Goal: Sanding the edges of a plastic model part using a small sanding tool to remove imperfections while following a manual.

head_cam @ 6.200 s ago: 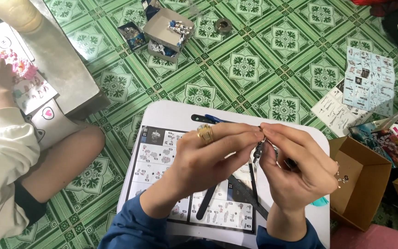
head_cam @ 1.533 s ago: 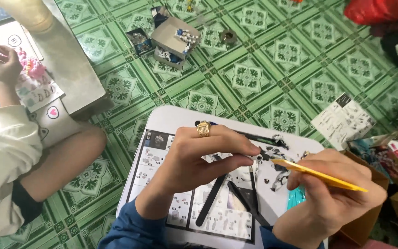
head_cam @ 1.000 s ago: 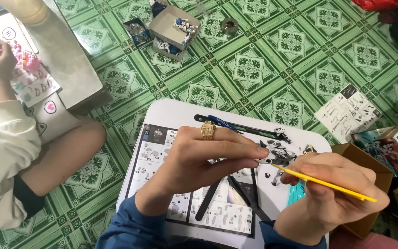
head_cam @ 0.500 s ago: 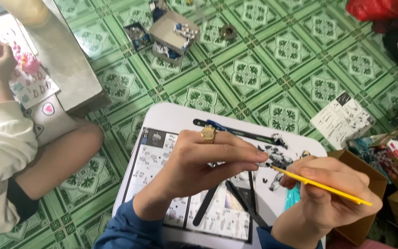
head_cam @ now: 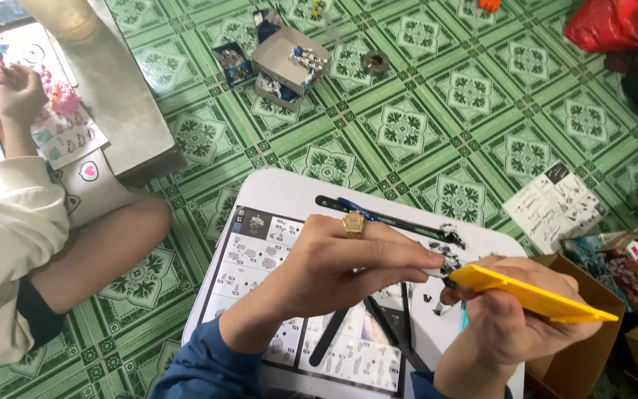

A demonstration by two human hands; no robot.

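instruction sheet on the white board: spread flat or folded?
Spread flat. The instruction sheet lies open on the white board, panels face up; the left hand and right hand hide its middle.

Small black-and-white plastic model piece [head_cam: 446,264], pinched at left-hand fingertips, held just above the white tabletop beside the printed sheet. Flat yellow plastic tool [head_cam: 529,294], long and tapered, gripped in the right hand, its near end touching the piece, tip pointing right.
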